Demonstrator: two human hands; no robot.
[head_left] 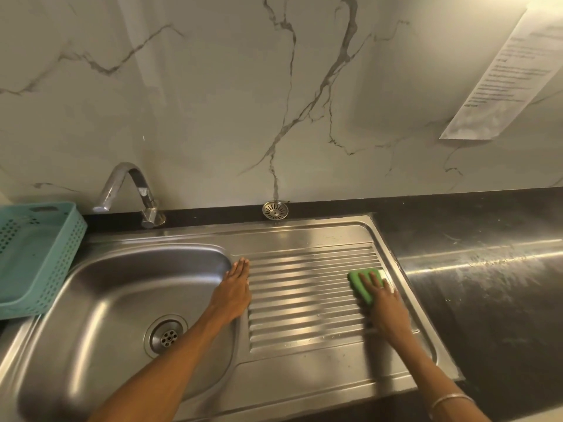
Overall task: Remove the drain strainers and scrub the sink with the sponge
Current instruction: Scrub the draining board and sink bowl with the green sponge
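A steel sink [100, 300] has a basin on the left with an open drain [166, 335] and a ribbed drainboard [304, 296] on the right. One round metal strainer [275, 210] lies on the dark ledge behind the drainboard, against the wall. My left hand [233, 292] rests flat, fingers straight, on the rim between basin and drainboard. My right hand [385, 303] presses a green sponge [361, 283] with straight fingers onto the right part of the drainboard.
A chrome tap [128, 193] stands behind the basin. A teal perforated basket [36, 257] sits left of the sink. Dark worktop [487, 284] runs to the right. A printed sheet [499, 74] hangs on the marble wall.
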